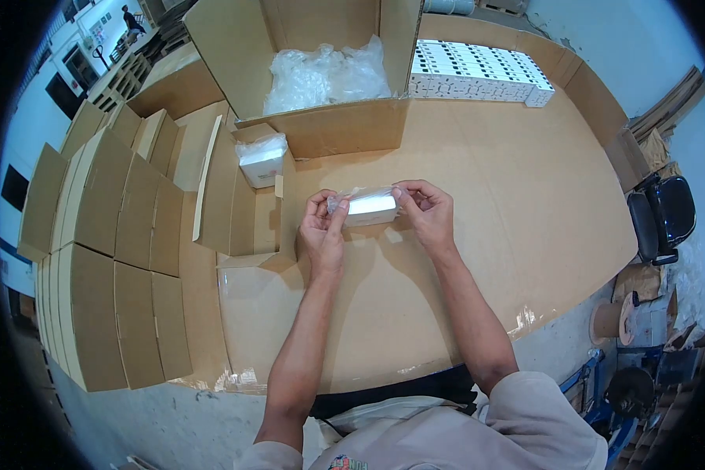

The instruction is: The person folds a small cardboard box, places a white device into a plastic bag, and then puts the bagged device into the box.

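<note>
Between my two hands, a small white box point(372, 210) in a clear plastic bag is held above the cardboard-covered table. My left hand point(325, 231) pinches the bag at its left end, thumb against the plastic. At the right end, my right hand point(429, 213) grips the bag between thumb and fingers. Just left of my hands stands an open cardboard carton point(243, 227). Inside its far end sits another bagged white box point(262, 160); the near part of the carton shows bare cardboard.
A large open carton point(329, 133) holding clear plastic bags point(329, 74) stands at the back. Rows of white boxes point(478, 74) lie at the back right. Folded cardboard cartons point(110, 258) are stacked on the left. A black chair point(662, 211) is beyond the right edge.
</note>
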The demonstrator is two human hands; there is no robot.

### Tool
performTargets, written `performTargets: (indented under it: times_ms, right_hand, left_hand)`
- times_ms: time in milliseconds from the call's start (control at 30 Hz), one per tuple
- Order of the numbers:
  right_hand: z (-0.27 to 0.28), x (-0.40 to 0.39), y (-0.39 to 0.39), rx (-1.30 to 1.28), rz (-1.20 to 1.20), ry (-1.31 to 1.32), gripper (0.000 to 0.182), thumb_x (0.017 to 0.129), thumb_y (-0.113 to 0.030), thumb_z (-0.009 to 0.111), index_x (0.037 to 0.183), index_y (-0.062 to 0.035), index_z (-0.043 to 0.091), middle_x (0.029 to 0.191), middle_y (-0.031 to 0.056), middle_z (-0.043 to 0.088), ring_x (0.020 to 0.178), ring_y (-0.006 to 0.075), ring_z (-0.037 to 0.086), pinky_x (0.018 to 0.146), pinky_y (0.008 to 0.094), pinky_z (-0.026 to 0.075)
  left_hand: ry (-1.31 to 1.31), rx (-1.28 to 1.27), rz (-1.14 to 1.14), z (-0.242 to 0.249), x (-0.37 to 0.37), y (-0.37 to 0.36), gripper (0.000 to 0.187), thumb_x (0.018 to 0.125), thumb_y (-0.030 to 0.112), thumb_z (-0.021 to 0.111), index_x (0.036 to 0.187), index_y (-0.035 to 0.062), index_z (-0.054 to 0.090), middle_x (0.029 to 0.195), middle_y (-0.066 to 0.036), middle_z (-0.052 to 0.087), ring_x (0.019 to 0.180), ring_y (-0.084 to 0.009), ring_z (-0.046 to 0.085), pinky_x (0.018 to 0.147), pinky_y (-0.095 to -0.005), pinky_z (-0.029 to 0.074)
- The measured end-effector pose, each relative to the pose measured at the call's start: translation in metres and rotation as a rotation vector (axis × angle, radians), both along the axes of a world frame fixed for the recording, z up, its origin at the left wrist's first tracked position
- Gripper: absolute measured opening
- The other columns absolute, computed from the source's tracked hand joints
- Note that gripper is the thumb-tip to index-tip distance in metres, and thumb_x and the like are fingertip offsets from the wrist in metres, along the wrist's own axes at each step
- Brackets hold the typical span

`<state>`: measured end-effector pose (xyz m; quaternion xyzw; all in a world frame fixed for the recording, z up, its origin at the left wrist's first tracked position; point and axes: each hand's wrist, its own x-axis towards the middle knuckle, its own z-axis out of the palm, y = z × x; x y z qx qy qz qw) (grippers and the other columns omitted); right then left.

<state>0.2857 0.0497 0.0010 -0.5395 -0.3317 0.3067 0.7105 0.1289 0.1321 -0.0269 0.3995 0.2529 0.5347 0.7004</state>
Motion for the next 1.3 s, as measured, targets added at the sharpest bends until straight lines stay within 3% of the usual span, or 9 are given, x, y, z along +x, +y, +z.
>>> performTargets:
  times_ms: [167, 267, 367, 467, 567, 767, 967, 1167, 1300]
  right_hand:
    - [-0.018, 0.009, 0.004, -0.024, 0.068, 0.19, 0.015, 0.096, -0.011, 0.074, 0.102, 0.0022, 0.073, 0.09, 0.004, 0.073, 0.083, 0.0103, 0.065, 0.075, 0.0273, 0.054]
    - [-0.011, 0.006, 0.001, -0.12, 0.061, 0.214, 0.013, 0.097, -0.011, 0.072, 0.101, 0.001, 0.073, 0.103, 0.0059, 0.072, 0.092, 0.0115, 0.065, 0.083, 0.0275, 0.053]
    - [0.0, 0.004, 0.002, 0.132, 0.061, 0.224, 0.011, 0.095, -0.008, 0.071, 0.102, -0.001, 0.074, 0.118, 0.0083, 0.069, 0.107, 0.0148, 0.063, 0.093, 0.03, 0.051]
    - [0.007, 0.022, -0.007, 0.276, 0.23, 0.037, 0.017, 0.093, -0.003, 0.07, 0.109, -0.0033, 0.075, 0.126, 0.0091, 0.066, 0.118, 0.0186, 0.06, 0.1, 0.0335, 0.048]
    - [0.01, 0.028, -0.016, 0.149, 0.374, -0.358, 0.027, 0.09, 0.0, 0.071, 0.115, -0.0048, 0.075, 0.126, 0.0098, 0.067, 0.12, 0.0204, 0.06, 0.101, 0.0341, 0.048]
    - [0.015, 0.015, -0.01, -0.102, 0.387, -0.335, 0.032, 0.087, 0.003, 0.074, 0.118, -0.003, 0.074, 0.127, 0.0097, 0.068, 0.117, 0.0186, 0.061, 0.101, 0.0328, 0.049]
    - [0.008, 0.014, -0.007, -0.07, 0.291, -0.381, 0.032, 0.086, -0.005, 0.08, 0.118, -0.006, 0.075, 0.115, 0.0076, 0.076, 0.099, 0.0147, 0.067, 0.088, 0.0312, 0.053]
    - [0.012, 0.013, -0.008, -0.175, 0.277, -0.406, 0.032, 0.086, -0.005, 0.08, 0.117, -0.0056, 0.075, 0.108, 0.006, 0.077, 0.095, 0.0142, 0.068, 0.086, 0.0311, 0.055]
    - [0.012, 0.013, -0.008, -0.181, 0.308, -0.37, 0.031, 0.086, -0.003, 0.079, 0.117, -0.0041, 0.074, 0.116, 0.0064, 0.074, 0.104, 0.0148, 0.066, 0.089, 0.0313, 0.054]
  left_hand:
    - [-0.049, -0.047, -0.03, -0.004, 0.0, 0.001, 0.027, 0.095, 0.001, 0.07, 0.119, 0.0023, 0.058, 0.114, -0.009, 0.069, 0.107, -0.0136, 0.064, 0.096, -0.0275, 0.049]
    - [-0.037, -0.033, -0.016, -0.003, 0.001, 0.0, 0.026, 0.096, 0.001, 0.07, 0.119, 0.0021, 0.058, 0.113, -0.009, 0.069, 0.107, -0.014, 0.065, 0.097, -0.0283, 0.05]
    - [-0.026, -0.029, -0.003, -0.001, 0.003, -0.002, 0.026, 0.096, 0.002, 0.07, 0.118, 0.0028, 0.058, 0.111, -0.007, 0.068, 0.106, -0.0135, 0.064, 0.096, -0.0285, 0.049]
    - [0.002, -0.039, 0.001, 0.003, 0.003, -0.003, 0.027, 0.095, 0.003, 0.071, 0.118, 0.0039, 0.058, 0.107, -0.004, 0.067, 0.107, -0.0127, 0.064, 0.096, -0.029, 0.049]
    - [0.038, -0.047, -0.007, 0.003, 0.001, -0.002, 0.028, 0.095, 0.003, 0.071, 0.12, 0.0035, 0.057, 0.11, -0.005, 0.067, 0.108, -0.014, 0.063, 0.098, -0.03, 0.049]
    - [0.006, -0.025, -0.009, 0.0, 0.0, -0.002, 0.028, 0.096, 0.003, 0.071, 0.12, 0.0031, 0.057, 0.112, -0.007, 0.066, 0.108, -0.0136, 0.063, 0.096, -0.0287, 0.049]
    - [0.016, -0.028, -0.026, -0.001, -0.001, -0.001, 0.027, 0.096, 0.002, 0.07, 0.119, 0.0029, 0.058, 0.112, -0.007, 0.066, 0.106, -0.013, 0.063, 0.095, -0.028, 0.049]
    - [0.014, -0.034, -0.03, 0.003, 0.0, -0.003, 0.028, 0.096, 0.004, 0.071, 0.12, 0.0022, 0.057, 0.111, -0.007, 0.066, 0.106, -0.0136, 0.063, 0.096, -0.0286, 0.049]
    - [0.169, 0.064, 0.007, 0.008, -0.002, -0.003, 0.029, 0.096, 0.005, 0.071, 0.12, 0.0019, 0.056, 0.112, -0.008, 0.066, 0.109, -0.0157, 0.062, 0.099, -0.0301, 0.048]
